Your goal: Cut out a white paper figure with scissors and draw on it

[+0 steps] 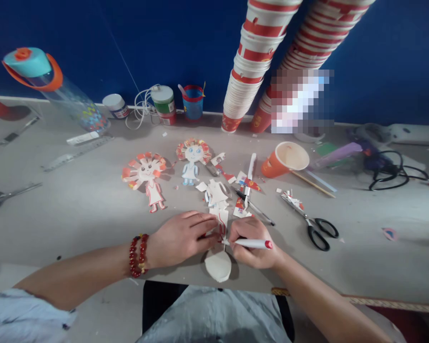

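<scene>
My right hand (252,242) is closed round a white marker with a red end (255,243), its tip down at a strip of white paper (221,221) that carries red lines. My left hand (182,236) lies flat with its fingers stretched out, fingertips on the strip's left edge. A round white paper piece (218,266) lies just below the strip, near the table edge. Beyond my hands are two paper dolls, one outlined in red (154,193) and one in blue (190,172), both with fringed orange-red hair. White paper scraps (216,193) touch the strip's far end.
Black-handled scissors (316,227) and an orange paper cup (284,159) lie to the right. A black pen (257,209) rests among scraps. Tall cup stacks (248,71), a water bottle (71,95) and small jars (163,105) stand along the blue wall. More scissors (7,197) lie left.
</scene>
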The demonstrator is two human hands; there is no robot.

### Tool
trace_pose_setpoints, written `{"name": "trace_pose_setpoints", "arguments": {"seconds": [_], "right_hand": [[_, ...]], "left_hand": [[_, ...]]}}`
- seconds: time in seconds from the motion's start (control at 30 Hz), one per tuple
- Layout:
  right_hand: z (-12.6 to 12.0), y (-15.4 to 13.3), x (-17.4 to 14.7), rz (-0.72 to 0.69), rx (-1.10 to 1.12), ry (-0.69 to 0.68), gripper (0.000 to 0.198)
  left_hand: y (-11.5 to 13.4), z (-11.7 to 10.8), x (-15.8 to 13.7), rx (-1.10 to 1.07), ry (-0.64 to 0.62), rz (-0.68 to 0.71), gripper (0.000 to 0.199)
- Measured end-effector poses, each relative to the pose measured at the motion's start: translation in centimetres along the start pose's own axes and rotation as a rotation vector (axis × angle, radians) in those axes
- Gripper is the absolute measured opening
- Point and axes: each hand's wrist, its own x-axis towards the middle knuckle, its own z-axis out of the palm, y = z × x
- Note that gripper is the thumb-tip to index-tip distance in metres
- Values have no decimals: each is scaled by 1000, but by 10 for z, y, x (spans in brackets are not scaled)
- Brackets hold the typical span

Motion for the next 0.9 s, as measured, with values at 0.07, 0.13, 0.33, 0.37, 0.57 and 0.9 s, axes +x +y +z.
{"name": "trace_pose_setpoints", "arguments": {"seconds": [0.07,0.13,0.33,0.37,0.57,0.9], "right_hand": [[0,0,0,-1,1,5,10],[-1,0,0,-2,1,15,10],[-3,-2,0,-1,-5,71,10],[-3,-2,0,1,3,91,10],[-2,-1,1,-33,44,58,10],[1,0,0,-53,-12,4,9]], "left_hand": [[0,0,0,-3,2,-4,26],[0,1,0,-5,8,-5,26],[1,-1,0,-10,1,-3,28],[1,-1,0,-11,-2,-3,29],[1,-1,0,-2,6,3,27],[1,-1,1,4,10,-4,22]]}}
